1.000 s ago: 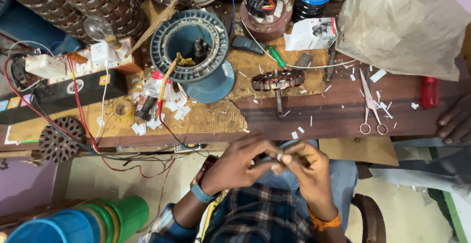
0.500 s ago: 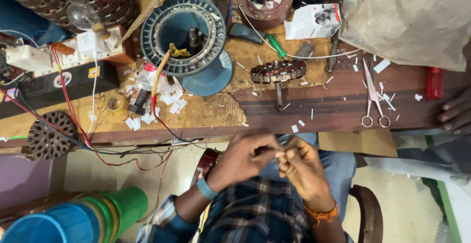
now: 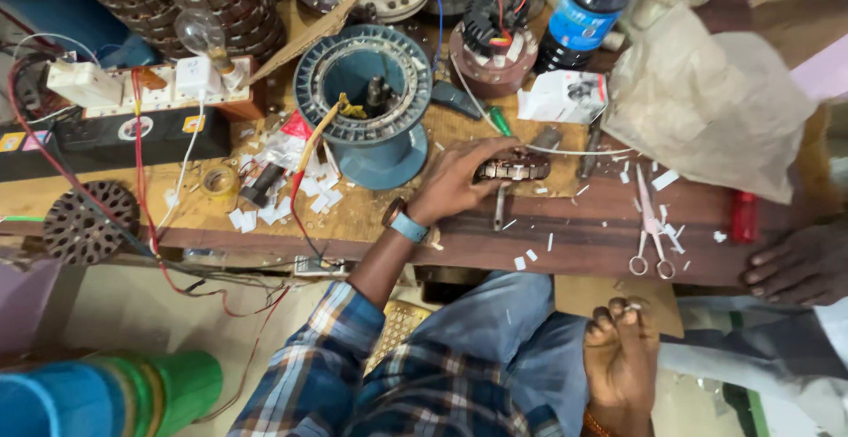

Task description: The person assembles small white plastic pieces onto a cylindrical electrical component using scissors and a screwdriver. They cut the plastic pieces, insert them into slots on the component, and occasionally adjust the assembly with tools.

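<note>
Since the earlier frame the left hand (image 3: 459, 181) has left the lap and reached onto the bench (image 3: 601, 243), fingers now curled over the small wound motor core (image 3: 514, 167), which lies just right of the big blue motor housing (image 3: 362, 84). Right hand (image 3: 621, 349) stays over the lap below the bench edge, fingertips pinched on a tiny pale scrap. Scissors (image 3: 651, 234) lie farther right of the housing, near the front edge, with bare wood between them and the core
</note>
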Available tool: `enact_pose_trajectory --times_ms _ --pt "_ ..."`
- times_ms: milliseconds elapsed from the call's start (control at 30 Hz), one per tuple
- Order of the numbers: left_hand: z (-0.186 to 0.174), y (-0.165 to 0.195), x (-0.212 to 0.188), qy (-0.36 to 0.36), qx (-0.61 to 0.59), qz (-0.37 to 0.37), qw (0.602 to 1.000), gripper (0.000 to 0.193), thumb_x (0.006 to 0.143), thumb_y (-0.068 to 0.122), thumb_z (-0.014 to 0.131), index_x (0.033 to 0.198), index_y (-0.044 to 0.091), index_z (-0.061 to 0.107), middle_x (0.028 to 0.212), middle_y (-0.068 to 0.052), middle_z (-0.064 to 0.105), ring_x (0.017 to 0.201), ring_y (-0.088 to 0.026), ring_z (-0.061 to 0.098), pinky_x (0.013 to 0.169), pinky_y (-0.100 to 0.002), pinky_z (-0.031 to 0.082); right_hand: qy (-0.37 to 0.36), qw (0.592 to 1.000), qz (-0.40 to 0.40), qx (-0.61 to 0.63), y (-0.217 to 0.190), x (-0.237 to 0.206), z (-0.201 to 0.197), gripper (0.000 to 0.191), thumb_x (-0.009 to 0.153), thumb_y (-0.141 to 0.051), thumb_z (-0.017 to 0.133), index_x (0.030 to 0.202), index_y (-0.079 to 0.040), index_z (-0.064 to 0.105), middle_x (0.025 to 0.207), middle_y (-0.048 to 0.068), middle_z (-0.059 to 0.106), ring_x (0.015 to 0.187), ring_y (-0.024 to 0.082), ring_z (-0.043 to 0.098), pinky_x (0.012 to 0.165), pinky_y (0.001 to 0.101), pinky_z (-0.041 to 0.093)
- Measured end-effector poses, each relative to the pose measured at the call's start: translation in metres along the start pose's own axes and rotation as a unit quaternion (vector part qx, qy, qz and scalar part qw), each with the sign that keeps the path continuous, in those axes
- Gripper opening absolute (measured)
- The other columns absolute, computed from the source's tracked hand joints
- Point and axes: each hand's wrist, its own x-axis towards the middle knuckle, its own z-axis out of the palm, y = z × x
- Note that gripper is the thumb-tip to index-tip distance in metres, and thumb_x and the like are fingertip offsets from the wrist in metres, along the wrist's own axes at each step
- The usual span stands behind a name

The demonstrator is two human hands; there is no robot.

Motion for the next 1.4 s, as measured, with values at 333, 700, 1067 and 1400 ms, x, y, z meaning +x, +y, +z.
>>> enact_pose_trajectory --times_ms 333,700,1067,1400 --pt "-0.005 0.035 0.013 -0.069 -0.001 -0.05 0.996 0.082 0.08 0.019 0.085 0.152 0.027 0.046 0.143 -0.008 0.062 0.119 -0.038 0.065 0.097 -0.046 0.056 -0.062 0.861 -0.306 -0.402 0.015 0.057 0.088 0.011 0.099 0.01 0.065 0.105 0.001 0.061 0.113 0.018 0.074 0.107 0.032 0.076 0.092 0.0482 0.064" --pt "0.0 0.034 0.005 -0.03 0.0 -0.089 0.996 0.082 0.082 0.018 0.081 0.154 0.024 0.042 0.139 -0.011 0.065 0.108 -0.039 0.069 0.09 -0.047 0.057 -0.188 0.652 -0.374 -0.632 0.057 0.096 0.143 0.011 0.094 0.006 0.068 0.1 -0.001 0.062 0.128 0.019 0.071 0.13 0.04 0.064 0.11 0.0453 0.052" --pt "0.014 0.031 -0.026 0.021 -0.126 -0.116 0.985 0.081 0.082 0.008 0.073 0.153 0.019 0.037 0.152 -0.014 0.052 0.119 -0.033 0.068 0.097 -0.045 0.056 -0.15 0.683 -0.398 -0.594 0.077 0.085 0.124 0.013 0.1 -0.008 0.07 0.106 -0.005 0.059 0.109 0.014 0.074 0.1 0.028 0.068 0.108 0.0432 0.045" --pt "0.022 0.021 -0.023 0.01 -0.064 -0.078 0.995 0.04 0.087 0.012 0.072 0.126 0.016 0.067 0.117 -0.01 0.076 0.104 -0.033 0.075 0.089 -0.04 0.059 -0.123 0.679 -0.35 -0.633 0.062 0.084 0.133 0.011 0.094 0.004 0.071 0.099 0.001 0.062 0.105 0.017 0.073 0.098 0.026 0.068 0.092 0.0364 0.053"
